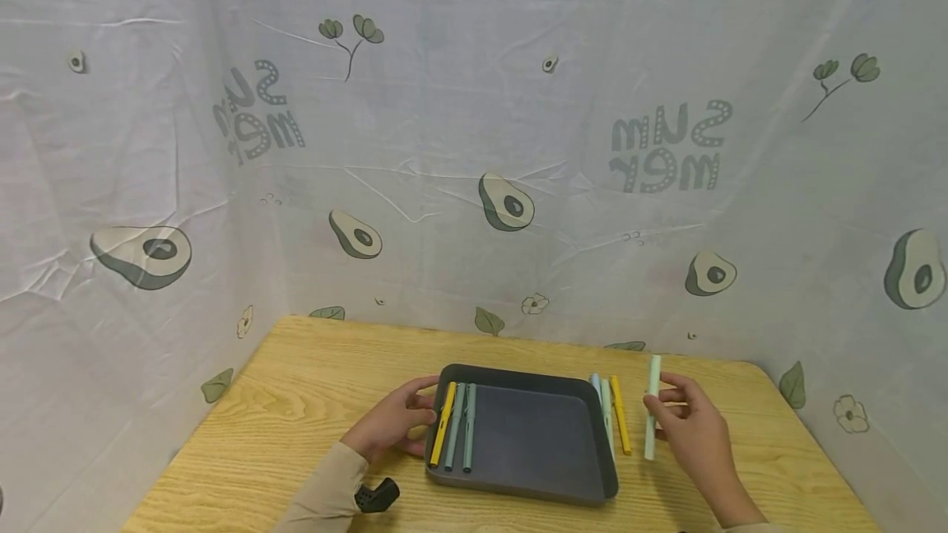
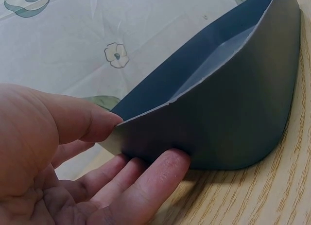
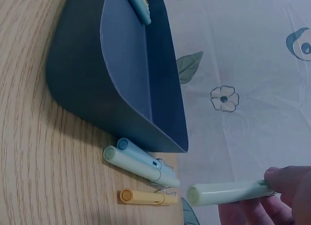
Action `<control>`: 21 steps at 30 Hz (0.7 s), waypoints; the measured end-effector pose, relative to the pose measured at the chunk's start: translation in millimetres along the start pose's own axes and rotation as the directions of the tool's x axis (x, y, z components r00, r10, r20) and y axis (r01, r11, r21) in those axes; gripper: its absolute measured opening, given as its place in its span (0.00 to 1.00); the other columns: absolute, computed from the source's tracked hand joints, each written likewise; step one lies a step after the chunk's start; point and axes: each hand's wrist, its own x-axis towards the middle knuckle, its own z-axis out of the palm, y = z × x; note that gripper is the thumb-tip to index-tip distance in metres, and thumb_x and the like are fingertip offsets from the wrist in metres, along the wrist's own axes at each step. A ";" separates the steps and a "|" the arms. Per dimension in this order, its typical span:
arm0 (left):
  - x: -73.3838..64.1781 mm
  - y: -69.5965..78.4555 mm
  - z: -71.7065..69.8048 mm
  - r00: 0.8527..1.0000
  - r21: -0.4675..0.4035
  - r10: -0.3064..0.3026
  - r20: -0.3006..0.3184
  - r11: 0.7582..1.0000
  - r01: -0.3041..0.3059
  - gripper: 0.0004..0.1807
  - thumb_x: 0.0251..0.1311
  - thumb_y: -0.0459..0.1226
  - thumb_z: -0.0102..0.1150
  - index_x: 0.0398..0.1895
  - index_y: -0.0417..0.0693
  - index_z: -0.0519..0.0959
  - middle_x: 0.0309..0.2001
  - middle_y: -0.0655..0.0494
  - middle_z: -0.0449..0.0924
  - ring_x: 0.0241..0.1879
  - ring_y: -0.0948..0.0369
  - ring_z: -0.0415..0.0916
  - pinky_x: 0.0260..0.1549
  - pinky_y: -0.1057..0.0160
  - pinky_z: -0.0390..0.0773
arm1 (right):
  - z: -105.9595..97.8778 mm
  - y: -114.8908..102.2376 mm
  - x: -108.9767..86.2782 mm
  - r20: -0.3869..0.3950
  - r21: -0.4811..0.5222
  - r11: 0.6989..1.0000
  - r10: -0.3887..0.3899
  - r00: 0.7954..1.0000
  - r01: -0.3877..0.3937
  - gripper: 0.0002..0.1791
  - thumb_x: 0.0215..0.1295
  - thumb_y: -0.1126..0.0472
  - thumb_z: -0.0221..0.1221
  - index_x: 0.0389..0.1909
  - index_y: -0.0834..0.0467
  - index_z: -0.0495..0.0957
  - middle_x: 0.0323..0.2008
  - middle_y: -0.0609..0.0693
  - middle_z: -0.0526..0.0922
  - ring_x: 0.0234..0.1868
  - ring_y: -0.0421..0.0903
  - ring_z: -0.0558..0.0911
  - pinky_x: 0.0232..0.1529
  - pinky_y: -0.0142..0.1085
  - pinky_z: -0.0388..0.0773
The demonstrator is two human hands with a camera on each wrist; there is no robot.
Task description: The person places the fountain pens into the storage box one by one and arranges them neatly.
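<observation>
A dark grey tray (image 1: 533,442) stands on the table, with a yellow pen (image 1: 443,424) and two grey-green pens (image 1: 469,428) lying side by side along its left wall. My left hand (image 1: 400,418) holds the tray's left side; in the left wrist view the thumb is at the rim and the fingertips (image 2: 175,159) lie against the lower outer wall (image 2: 228,113). To the right of the tray, my right hand (image 1: 692,426) pinches a pale green pen (image 1: 652,408) between thumb and fingers. In the right wrist view, that pen (image 3: 226,193) points toward the tray.
Beside the tray's right wall lie a light blue pen (image 3: 141,154), another pale green pen (image 3: 131,163) and a second yellow pen (image 1: 620,416). A printed cloth (image 1: 444,130) hangs behind and beside the wooden table (image 1: 318,368). A black device (image 1: 376,496) sits by the left sleeve.
</observation>
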 end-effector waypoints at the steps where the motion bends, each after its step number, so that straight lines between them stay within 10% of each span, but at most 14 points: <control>1: -0.3 0.2 0.1 1.000 0.000 0.001 0.000 1.000 -0.001 0.35 0.73 0.30 0.56 0.81 0.49 0.60 0.66 0.36 0.72 0.55 0.48 0.79 0.36 0.46 0.89 | 0.7 -0.9 -0.8 0.001 0.000 1.000 -0.004 1.000 0.004 0.31 0.74 0.56 0.63 0.72 0.62 0.66 0.53 0.62 0.78 0.36 0.31 0.80 0.36 0.37 0.88; 21: -0.9 -0.2 -0.6 1.000 -0.003 0.006 0.003 1.000 -0.006 0.36 0.73 0.31 0.57 0.81 0.49 0.59 0.65 0.36 0.72 0.57 0.47 0.77 0.37 0.45 0.89 | 29.5 -24.0 -13.1 0.063 0.082 0.997 0.007 0.998 -0.012 0.26 0.72 0.63 0.64 0.69 0.60 0.71 0.50 0.60 0.79 0.38 0.36 0.83 0.34 0.37 0.88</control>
